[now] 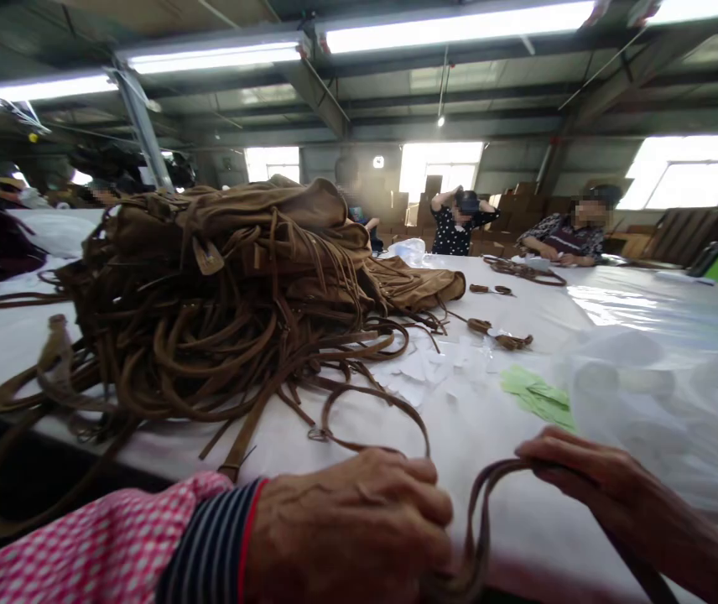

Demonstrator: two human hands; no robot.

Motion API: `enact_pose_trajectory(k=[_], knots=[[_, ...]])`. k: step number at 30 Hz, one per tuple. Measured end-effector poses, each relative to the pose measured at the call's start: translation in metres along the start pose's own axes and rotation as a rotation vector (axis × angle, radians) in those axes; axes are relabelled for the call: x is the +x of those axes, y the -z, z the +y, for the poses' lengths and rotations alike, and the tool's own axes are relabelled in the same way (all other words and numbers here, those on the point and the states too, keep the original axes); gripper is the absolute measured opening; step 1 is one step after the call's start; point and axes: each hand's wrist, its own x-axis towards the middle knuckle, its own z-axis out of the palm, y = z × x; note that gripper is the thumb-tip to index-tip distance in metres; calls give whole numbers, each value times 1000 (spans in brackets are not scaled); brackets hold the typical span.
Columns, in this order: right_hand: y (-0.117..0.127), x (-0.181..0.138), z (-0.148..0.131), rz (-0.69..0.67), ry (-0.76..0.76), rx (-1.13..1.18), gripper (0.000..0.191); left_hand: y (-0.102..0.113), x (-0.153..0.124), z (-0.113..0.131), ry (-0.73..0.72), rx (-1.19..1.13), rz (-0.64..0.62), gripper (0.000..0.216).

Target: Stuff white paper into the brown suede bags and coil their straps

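My left hand [352, 524] is closed in a fist at the near table edge, gripping a brown leather strap [481, 516] that loops up and across to my right hand [585, 474]. My right hand's fingers curl round the same strap. A pink checked sleeve with a striped cuff [208, 545] covers my left forearm. Just beyond my hands a large heap of brown suede bags and long straps [226, 294] lies on the white table [472, 428].
Small white paper pieces [428, 365], green slips [538, 394] and a clear plastic bag [648, 403] lie to the right of the heap. Small brown leather bits [503, 335] lie further back. Other people [566, 235] sit at the far end, with cardboard boxes behind them.
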Motion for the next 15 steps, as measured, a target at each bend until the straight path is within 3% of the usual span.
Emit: enact_pose_trajectory(k=[2,6,9,12,15], knots=[[-5,22,-16,-140,86,-63,28,-21,2,-4,-114,23,-77,41],[-25,48,-36,-212,219,-281,36,-47,-18,-19,-55,91,-188,47],[-34,64,-43,-282,246,-310,52,-42,-31,-21,-16,89,-209,47],[-37,90,-51,-437,306,-193,76,-29,-33,-18,-15,92,-249,46],[-43,119,-61,-516,375,-183,84,-24,-33,-18,-15,63,-283,45]])
